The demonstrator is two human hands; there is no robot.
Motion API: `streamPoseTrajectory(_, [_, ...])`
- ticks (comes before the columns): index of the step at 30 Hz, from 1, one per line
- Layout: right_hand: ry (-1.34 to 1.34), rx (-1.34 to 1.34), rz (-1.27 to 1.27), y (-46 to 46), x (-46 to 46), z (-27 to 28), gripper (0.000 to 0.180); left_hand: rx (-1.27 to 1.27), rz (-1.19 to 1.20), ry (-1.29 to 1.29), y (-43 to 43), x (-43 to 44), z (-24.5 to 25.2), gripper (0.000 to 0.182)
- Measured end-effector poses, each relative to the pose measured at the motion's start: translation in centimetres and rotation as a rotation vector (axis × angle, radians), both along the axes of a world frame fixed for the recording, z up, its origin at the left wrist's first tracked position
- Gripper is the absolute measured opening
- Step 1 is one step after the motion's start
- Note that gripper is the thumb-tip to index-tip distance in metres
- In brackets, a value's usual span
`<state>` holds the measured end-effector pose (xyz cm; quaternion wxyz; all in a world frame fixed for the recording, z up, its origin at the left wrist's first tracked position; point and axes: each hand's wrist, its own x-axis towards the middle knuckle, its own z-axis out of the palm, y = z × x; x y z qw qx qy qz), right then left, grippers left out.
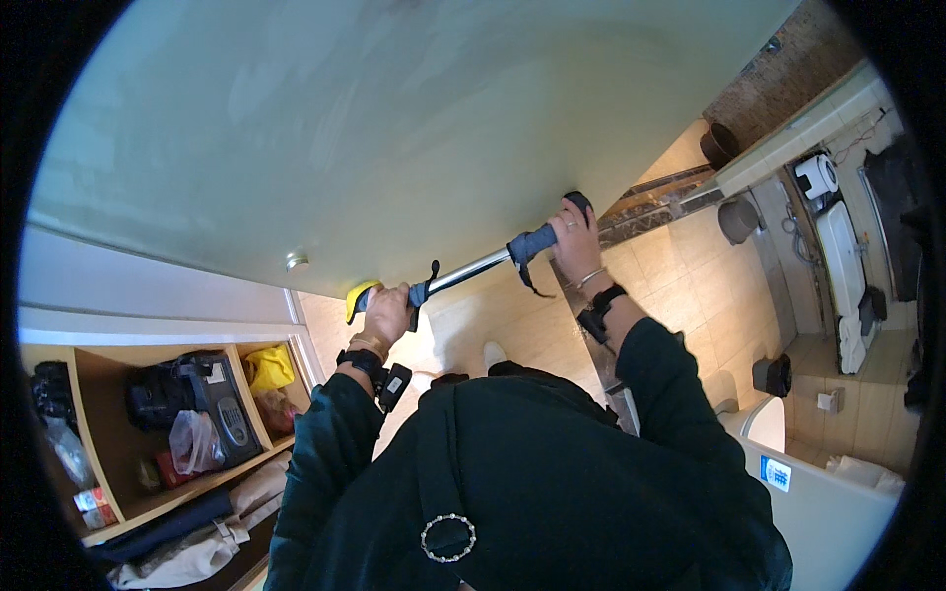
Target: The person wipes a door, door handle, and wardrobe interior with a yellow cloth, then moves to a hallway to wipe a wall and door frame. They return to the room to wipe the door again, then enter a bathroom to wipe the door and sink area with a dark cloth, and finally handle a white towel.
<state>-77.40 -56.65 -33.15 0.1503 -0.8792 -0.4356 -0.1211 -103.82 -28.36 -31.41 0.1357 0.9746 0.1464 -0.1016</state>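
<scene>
A chrome bar handle [473, 270] runs at a slant along the lower edge of a large frosted glass panel [384, 125]. Grey-blue cloth wraps both ends of the bar, with dark straps hanging from it. Near the left end, my left hand [388, 314] is closed around a wrapped part, beside a yellow end piece [358, 299]. My right hand [576, 247] grips the wrapped right end, below its dark tip [577, 200]. How the bar joins the glass is hidden. A round metal knob [296, 261] sits on the panel to the left.
At left, a wooden shelf unit [170, 502] holds a grey safe [229, 406], plastic bags and a yellow bag [269, 366]. A dark stone threshold [584, 325] crosses the tiled floor [687, 273]. Rightward are a washbasin [842, 251], a toilet [765, 425] and several bins, including a grey one [737, 220].
</scene>
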Motion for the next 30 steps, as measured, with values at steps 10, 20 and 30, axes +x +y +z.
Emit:
streamPoseTrajectory(10, [0.156,0.125,0.235,8.6,-12.3,0.5,0.052,0.055,-0.007,0.037,0.1,0.0,-0.1,0.014])
streamPoseTrajectory(20, [0.08,0.053,0.142,-0.6,-0.2,1.1,0.041,0.058,-0.026,0.002,-0.4,-0.2,0.5,0.02])
streamPoseTrajectory(30, [0.244,0.351,-0.312,1.3,-4.3,-0.7,0.049,0.009,0.029,0.056,-0.5,0.3,0.4,0.02])
